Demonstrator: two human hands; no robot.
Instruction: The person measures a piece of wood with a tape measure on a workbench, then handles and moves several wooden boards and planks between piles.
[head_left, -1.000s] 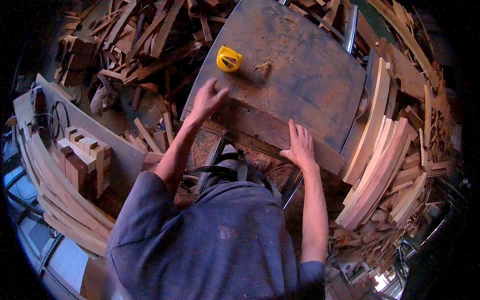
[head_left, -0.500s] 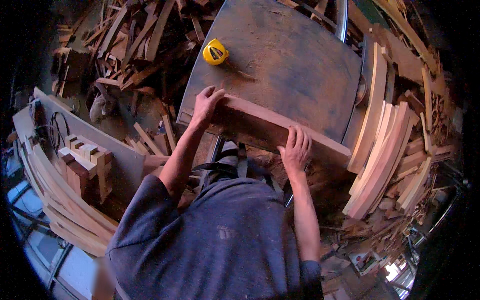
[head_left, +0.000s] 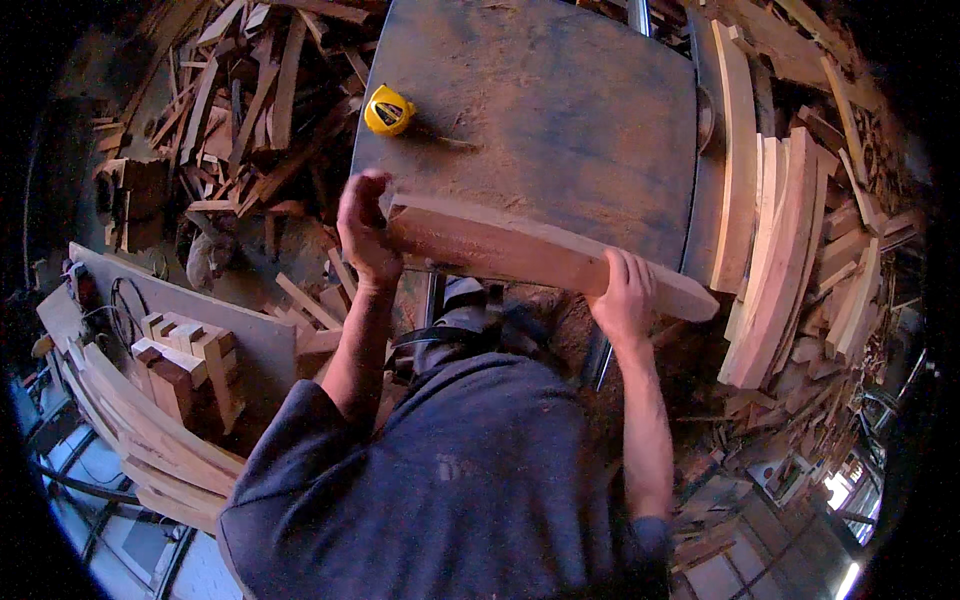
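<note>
A thick wooden plank (head_left: 500,245) with a gently curved long edge lies across the near edge of the dusty machine table (head_left: 560,110). Its broad side face is turned toward me. Around its left end my left hand (head_left: 368,228) is closed, the fingers bent over toward the far side. My right hand (head_left: 624,298) grips the near side of the plank toward its right end, with fingers over the top edge; its thumb is mostly hidden. A yellow tape measure (head_left: 388,110) rests on the table beyond my left hand.
Long curved boards (head_left: 785,260) are stacked along the right. Wood offcuts (head_left: 250,95) pile up at the far left. On the near left, jointed wooden blocks (head_left: 185,350) stand by an upright panel (head_left: 265,335), beside more curved boards (head_left: 150,430).
The plank has tipped so its side face shows more. My left hand has shifted from its top edge to around its left end; my right hand sits nearer the right end. The view has turned slightly.
</note>
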